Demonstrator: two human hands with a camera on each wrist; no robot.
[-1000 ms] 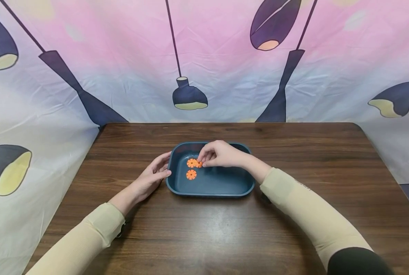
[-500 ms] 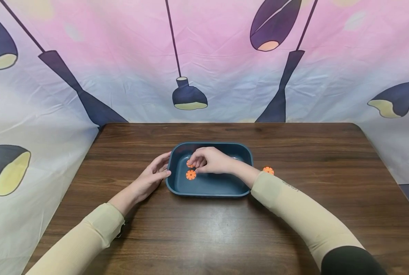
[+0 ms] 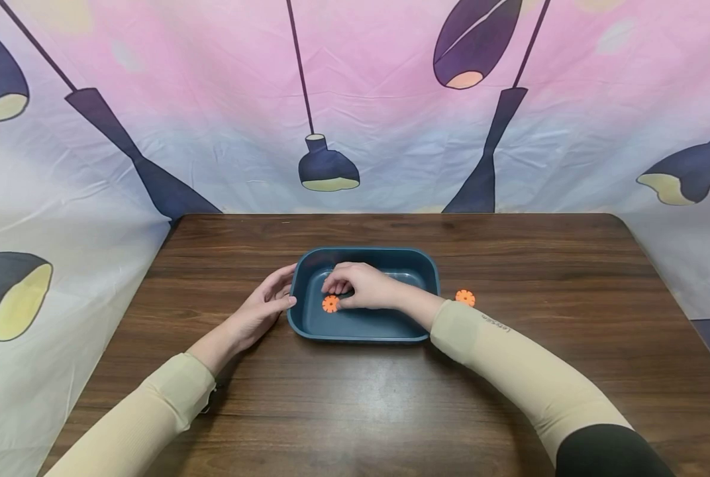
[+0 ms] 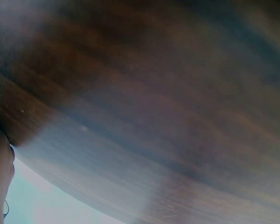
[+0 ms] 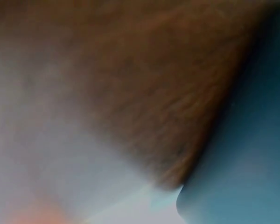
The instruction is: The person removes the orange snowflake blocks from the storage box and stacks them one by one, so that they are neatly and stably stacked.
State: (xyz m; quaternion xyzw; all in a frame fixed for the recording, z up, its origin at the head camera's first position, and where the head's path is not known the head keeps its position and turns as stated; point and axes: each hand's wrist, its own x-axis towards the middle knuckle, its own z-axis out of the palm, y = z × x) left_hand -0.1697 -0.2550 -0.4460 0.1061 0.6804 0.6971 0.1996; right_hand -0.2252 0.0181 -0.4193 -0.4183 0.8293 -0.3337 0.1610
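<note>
A dark blue rectangular tray [image 3: 379,324] lies on the table. My left hand [image 3: 256,311] grips its left end, thumb at the rim and the other fingers along the outside wall. Inside the tray, my right hand [image 3: 361,286] reaches down with bent fingers, thumb apart from the fingertips. Close to the thumb tip, an orange notched disc [image 3: 330,304] with a dark centre lies on the tray floor. Whatever is under the right fingers is hidden. Another orange notched disc [image 3: 465,297] lies on the table right of the tray, beside the right sleeve.
The dark wood table [image 3: 355,397] ends at a hanging cloth [image 3: 385,86] printed with lamps. Blurred tabletop [image 4: 130,116] fills the left wrist view. The right wrist view catches the tray's blue side [image 5: 252,154] and a blurred orange patch [image 5: 39,217].
My right hand has shifted left and towards me inside the tray. Its fingers now hide the far orange discs. The disc on the table has come into view beside the sleeve; my left hand stays put.
</note>
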